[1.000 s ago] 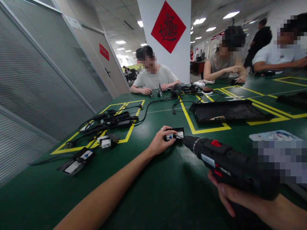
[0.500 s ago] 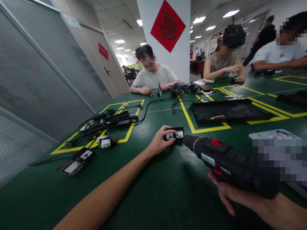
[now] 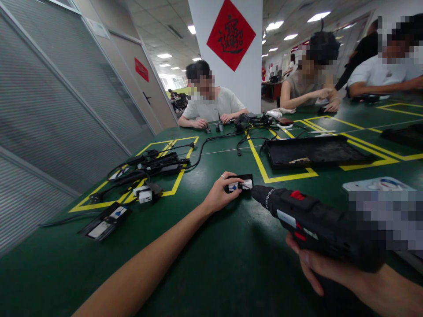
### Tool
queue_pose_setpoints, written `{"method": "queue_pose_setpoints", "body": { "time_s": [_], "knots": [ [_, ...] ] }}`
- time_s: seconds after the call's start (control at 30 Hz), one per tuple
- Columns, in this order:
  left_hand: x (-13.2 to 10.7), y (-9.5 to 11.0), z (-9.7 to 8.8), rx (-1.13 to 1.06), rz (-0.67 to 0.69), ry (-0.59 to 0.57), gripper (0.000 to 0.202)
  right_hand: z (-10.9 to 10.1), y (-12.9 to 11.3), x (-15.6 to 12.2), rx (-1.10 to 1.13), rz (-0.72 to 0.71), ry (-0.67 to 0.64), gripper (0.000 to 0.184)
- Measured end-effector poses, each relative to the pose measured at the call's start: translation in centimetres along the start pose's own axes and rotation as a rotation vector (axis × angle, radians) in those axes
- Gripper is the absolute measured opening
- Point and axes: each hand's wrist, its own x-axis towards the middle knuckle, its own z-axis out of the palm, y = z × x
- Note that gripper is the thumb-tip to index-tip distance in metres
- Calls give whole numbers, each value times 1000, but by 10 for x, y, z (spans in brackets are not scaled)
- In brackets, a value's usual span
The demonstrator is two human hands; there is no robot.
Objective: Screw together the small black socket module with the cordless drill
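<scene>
- Wrapping around the black drill (image 3: 307, 224), the right hand (image 3: 346, 277) is partly covered by its body; the lower grip sinks into shadow, and finger placement at the trigger cannot be made out.
- Thumb and fingers of the left hand (image 3: 223, 193) are curled onto the left end of a small black tray (image 3: 251, 180) on the green table (image 3: 211, 264), hiding that end; whether they also pinch the thin bit (image 3: 247, 186) is unclear.
- The bit reaches from the drill into this tray, its tip too small to tell.
- Pixel blocks (image 3: 386, 220) mask the right side, covering part of a pale blue box (image 3: 380, 184).
- Counted: one drill; two small trays, the second tray (image 3: 105, 222) at left; one large black tray (image 3: 320, 152); three co-workers (image 3: 221, 103) across the table; two red signs (image 3: 231, 37); cables (image 3: 158, 165) too tangled to number.
</scene>
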Motion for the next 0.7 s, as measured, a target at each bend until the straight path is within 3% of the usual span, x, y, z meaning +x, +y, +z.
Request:
{"method": "queue_pose_setpoints", "body": {
  "time_s": [0.3, 0.7],
  "knots": [
    [1, -3, 2, 4, 21, 15, 26, -1, -5, -2, -21, -57, -15, 26],
    [0, -4, 2, 14, 15, 6, 25, -5, -7, -9, 26, 33, -34, 33]
  ]
}}
